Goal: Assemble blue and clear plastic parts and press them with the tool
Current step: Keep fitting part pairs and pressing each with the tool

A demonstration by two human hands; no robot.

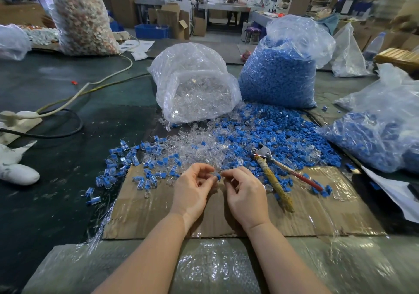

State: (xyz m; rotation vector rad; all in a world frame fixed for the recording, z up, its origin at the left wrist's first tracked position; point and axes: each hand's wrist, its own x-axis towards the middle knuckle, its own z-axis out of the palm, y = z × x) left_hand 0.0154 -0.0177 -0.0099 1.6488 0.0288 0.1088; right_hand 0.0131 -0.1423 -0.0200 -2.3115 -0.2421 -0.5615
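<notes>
A small blue part (218,176) sits right between the two hands, held above the cardboard (145,212). The left hand (192,189) has its fingers curled, thumb and forefinger pinching at the part from the left; the right hand (243,194) closes in from the right, fingertips (224,174) nipping its edge. There may be a clear piece in there too — too small to tell.

Just beyond the hands lies the loose heap: glassy clear parts (199,144) in the middle, matte blue parts (283,132) spilling to the right. On the left, a scatter of joined pieces (127,164), blue with clear caps, spreads over the dark mat (56,180) and the edge of the cardboard.

The tool (272,171) rests on the cardboard to the right of the right hand — metal head toward the heap, one handle wrapped in frayed yellowish tape, the other red, with a few blue bits round its handles.

Behind the heap, a crinkled clear bag (195,82) of clear parts stands open, and beside it a taller bag (278,71) packed with blue ones. A third bag (381,130) of blue and clear pieces slumps at far right. Back left stands a sack (81,19) of pale and reddish bits, and a white cable (90,85) snakes across the mat.
</notes>
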